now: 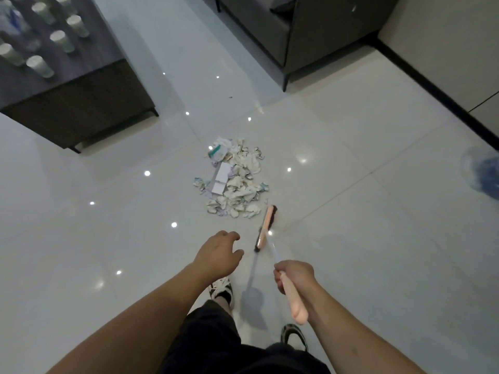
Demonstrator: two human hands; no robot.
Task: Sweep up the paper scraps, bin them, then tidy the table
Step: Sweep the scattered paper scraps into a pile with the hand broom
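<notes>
Glossy tiled floor (351,211). Right hand (294,275) grips the broom (266,228) near its handle's end for reach; left hand (220,253) hangs free, fingers loosely curled, holding nothing. Broom head sits beside the gathered scraps (233,182), ready for collection. Beyond, the table (81,98) bears cups (40,66).

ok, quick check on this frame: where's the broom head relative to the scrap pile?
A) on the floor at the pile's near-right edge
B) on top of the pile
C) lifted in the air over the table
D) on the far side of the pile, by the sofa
A: the broom head sits on the floor just at the near-right edge of the paper scraps, with the right hand gripping the handle and the left hand free.
</notes>
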